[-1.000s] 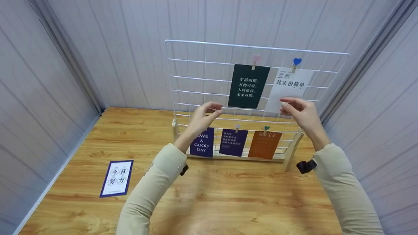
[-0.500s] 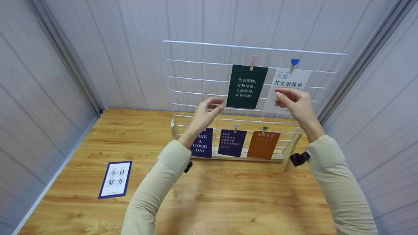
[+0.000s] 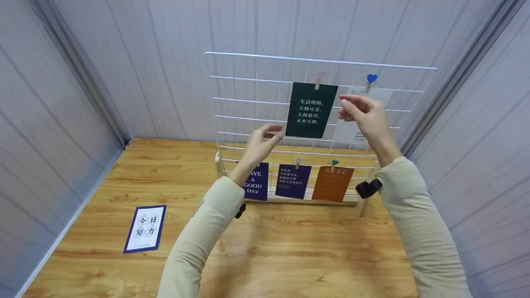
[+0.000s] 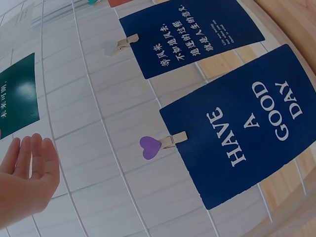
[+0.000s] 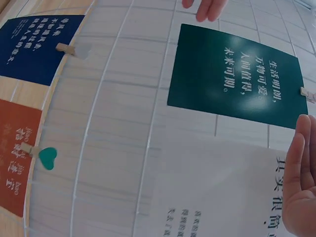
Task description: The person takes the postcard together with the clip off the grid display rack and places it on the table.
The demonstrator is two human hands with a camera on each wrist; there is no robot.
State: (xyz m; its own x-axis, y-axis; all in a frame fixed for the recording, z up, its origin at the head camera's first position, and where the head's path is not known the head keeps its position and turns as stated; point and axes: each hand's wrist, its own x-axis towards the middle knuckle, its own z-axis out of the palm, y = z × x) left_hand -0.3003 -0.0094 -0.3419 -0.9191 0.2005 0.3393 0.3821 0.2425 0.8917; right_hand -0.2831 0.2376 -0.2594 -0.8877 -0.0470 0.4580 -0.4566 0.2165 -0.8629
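Watching the head view, I find the green card (image 3: pixel 312 109) in the upper middle of the frame, a little right of centre, fixed to the wire rack (image 3: pixel 290 58) by a pink heart clip (image 3: pixel 318 82). I see the left hand (image 3: pixel 257 147) near the card's lower left edge; its grip is apart, loosely curved and holding nothing. In the left wrist view, a gap shows between that hand and the card. The right hand (image 3: pixel 368 120) is in front of the white card (image 3: pixel 343 134) at the upper right, close to the green card's right edge. Its grip is loosely curved and holds nothing; I cannot tell whether it touches either card. A blue heart clip (image 3: pixel 372 78) tops the white card. Lower down I count a HAVE A GOOD DAY card (image 3: pixel 256 184), a dark blue card (image 3: pixel 293 182) and an orange card (image 3: pixel 332 185) in a row. At the lower left, a purple-bordered card (image 3: pixel 145 228) lies flat on the counter (image 3: pixel 290 256).
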